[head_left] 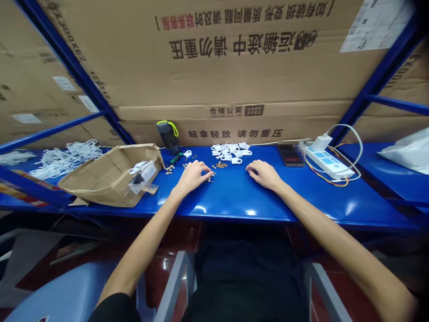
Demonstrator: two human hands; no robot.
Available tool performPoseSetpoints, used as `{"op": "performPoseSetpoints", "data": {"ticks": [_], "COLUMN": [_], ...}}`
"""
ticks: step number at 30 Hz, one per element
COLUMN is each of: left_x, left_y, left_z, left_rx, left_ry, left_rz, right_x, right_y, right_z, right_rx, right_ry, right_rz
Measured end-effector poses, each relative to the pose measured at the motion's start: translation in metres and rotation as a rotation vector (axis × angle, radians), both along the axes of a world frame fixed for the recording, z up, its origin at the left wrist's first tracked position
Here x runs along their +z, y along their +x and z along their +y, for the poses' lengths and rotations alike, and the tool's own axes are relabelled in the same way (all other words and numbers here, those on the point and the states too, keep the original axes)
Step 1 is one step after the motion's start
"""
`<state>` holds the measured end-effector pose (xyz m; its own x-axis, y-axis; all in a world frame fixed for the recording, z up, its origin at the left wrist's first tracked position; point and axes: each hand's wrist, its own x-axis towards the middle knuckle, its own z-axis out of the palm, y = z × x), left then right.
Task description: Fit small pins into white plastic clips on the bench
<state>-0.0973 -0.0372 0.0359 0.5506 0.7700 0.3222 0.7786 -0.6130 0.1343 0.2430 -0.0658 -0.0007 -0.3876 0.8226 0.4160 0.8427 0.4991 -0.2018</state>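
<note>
My left hand (194, 176) is over the blue table (234, 197), its thumb and fingers drawn together beside a few small metal parts (210, 179); whatever is between the fingertips is too small to make out. To the right, my right hand (264, 173) rests on the table with curled fingers, and I cannot tell whether anything is in them. Several white plastic pieces (236, 160) lie in a pile behind and between the hands. Small brass-coloured pieces (221, 165) lie just in front of that pile. More small parts (170, 169) are left of my left hand.
An open cardboard box (100, 185) with packaged items stands left, beside white cords (70, 158). Behind are a bottle (168, 137) and a green-handled screwdriver (176, 158). A dark object (291, 154) and a power strip (330, 163) with cables lie right. Blue shelf posts flank the table.
</note>
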Motion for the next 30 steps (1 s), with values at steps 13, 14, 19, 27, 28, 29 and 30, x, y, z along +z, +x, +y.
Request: {"op": "performPoseSetpoints", "data": {"ticks": [13,14,19,27,28,29,30], "left_x": [0.004,0.003,-0.004,-0.014,-0.015,-0.015,-0.015], "left_y": [0.051,0.053,0.067,0.094,0.094,0.094,0.093], "left_z": [-0.001,0.001,0.004,0.012,0.013,0.014,0.014], "left_rx": [-0.131,-0.149,-0.245,-0.27,-0.283,-0.296,-0.305], "left_ry": [0.03,0.007,-0.079,-0.158,-0.159,-0.161,-0.164], "left_rz": [0.223,0.205,0.088,-0.049,-0.05,-0.051,-0.054], "right_x": [-0.002,-0.002,-0.005,-0.015,-0.016,-0.015,-0.015], "right_y": [-0.009,-0.013,-0.028,-0.021,-0.02,-0.018,-0.017], "right_z": [-0.004,-0.004,-0.004,0.006,0.006,0.007,0.007], "right_rx": [0.138,0.177,0.265,0.244,0.25,0.253,0.25], "right_ry": [0.0,-0.001,-0.028,-0.044,-0.039,-0.035,-0.031], "right_rz": [0.019,0.022,0.067,0.215,0.221,0.22,0.212]}}
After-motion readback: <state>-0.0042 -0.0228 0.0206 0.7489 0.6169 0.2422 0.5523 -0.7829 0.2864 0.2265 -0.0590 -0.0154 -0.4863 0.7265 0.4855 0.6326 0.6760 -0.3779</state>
